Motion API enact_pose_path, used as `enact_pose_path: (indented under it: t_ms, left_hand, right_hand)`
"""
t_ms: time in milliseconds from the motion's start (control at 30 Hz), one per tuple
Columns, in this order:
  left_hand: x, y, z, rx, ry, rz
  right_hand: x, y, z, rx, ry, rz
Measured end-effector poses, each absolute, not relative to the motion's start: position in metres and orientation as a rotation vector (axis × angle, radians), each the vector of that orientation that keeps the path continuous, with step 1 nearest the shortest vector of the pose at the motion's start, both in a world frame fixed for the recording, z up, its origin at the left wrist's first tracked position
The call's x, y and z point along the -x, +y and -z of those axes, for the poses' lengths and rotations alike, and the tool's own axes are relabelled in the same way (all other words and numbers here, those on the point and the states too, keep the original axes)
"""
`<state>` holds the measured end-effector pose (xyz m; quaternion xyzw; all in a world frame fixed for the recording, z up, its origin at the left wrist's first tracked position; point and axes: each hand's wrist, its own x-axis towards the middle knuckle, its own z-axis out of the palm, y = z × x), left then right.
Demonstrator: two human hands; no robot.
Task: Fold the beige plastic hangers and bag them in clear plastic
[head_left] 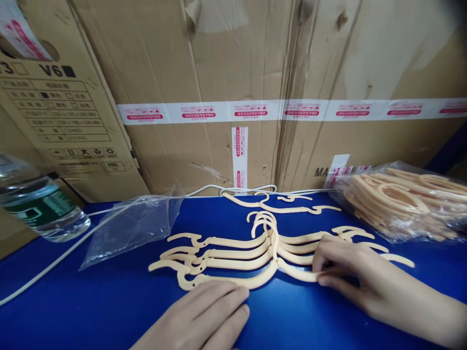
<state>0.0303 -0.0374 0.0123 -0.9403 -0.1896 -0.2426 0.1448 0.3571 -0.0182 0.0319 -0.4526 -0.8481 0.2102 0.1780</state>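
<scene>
Several cream plastic clothes hangers lie overlapped in a row on the blue table [91, 316], their hooks [263, 221] bunched at the middle. My right hand [350, 272] pinches the right arm of the nearest clothes hanger [260, 282] between thumb and fingers. On that hanger's left arm rests my left hand [207, 316], fingers stretched out side by side along its lower edge; its thumb is hidden. Curved end pieces with small holes show at the hangers' left tips. Behind my right hand, parts of the right arms are covered.
Farther back lies another hanger [288, 210] beside a small loose piece [295, 198]. A clear bag of hangers [401, 199] sits at right. On the left are an empty-looking plastic bag [127, 228], a water bottle [47, 209] and a white cable [54, 262]. Cardboard boxes [204, 155] wall the back.
</scene>
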Motion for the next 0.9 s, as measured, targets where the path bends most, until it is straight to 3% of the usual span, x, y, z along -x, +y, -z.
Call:
enact_pose_path:
  t_ms: [233,600,900]
  left_hand:
    - [-0.029,-0.034,-0.016,2.636,-0.525,0.578]
    - [-0.027,-0.028,-0.011,2.568,-0.476,0.262]
    - [-0.028,-0.024,-0.009,2.546,-0.48,0.227]
  right_hand:
    - [-0.363,-0.01,-0.03,1.246,-2.548,-0.267]
    - [-0.369,-0.002,-0.019,1.258,-2.462,-0.155]
    - [-0.371,0.001,-0.013,1.263,-2.419,-0.005]
